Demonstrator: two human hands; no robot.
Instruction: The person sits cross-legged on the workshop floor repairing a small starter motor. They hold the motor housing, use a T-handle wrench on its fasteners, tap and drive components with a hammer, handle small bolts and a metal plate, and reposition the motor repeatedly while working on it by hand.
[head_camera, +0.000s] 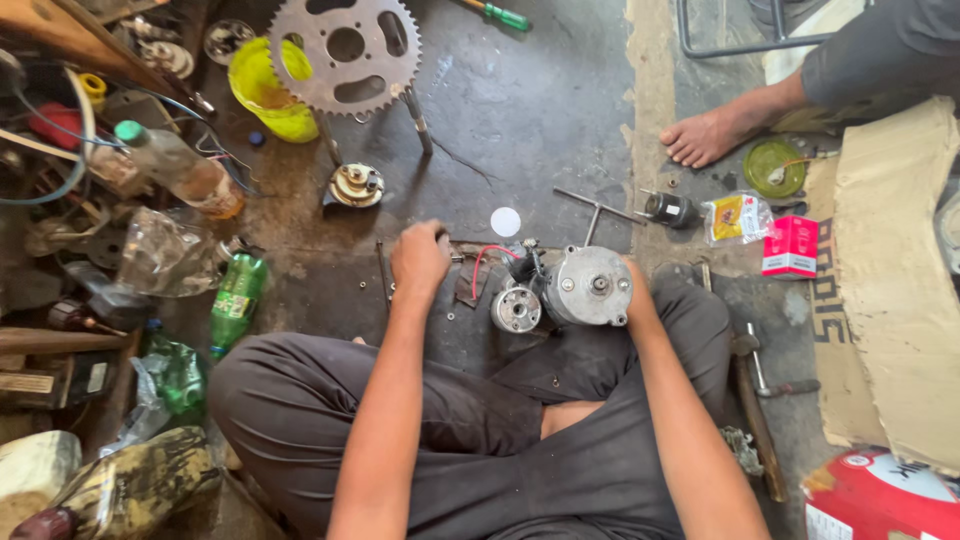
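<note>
Left hand (420, 257) is curled into a fist on the floor (520, 110), knuckles up; something small may be pinched in it, cannot tell what. Right hand (634, 290) sits behind the grey motor housing (590, 286), wrist against its side, fingers hidden, so grip state is unclear.

Motor housing lies between the 2 hands, round end face with centre shaft turned up toward the camera, long axis roughly vertical. Smaller round end cap (516, 309) touches it on the left-hand side; red wire (487, 258) loops just beyond.

Past the right hand: T-handle wrench (597, 212), small black cylinder (668, 209). Far beyond the left hand: large sprocket (344, 52), yellow bowl (262, 88). Green bottle (237, 297) lies left of the left hand. Another person's bare foot (712, 132) is well beyond the right hand.
</note>
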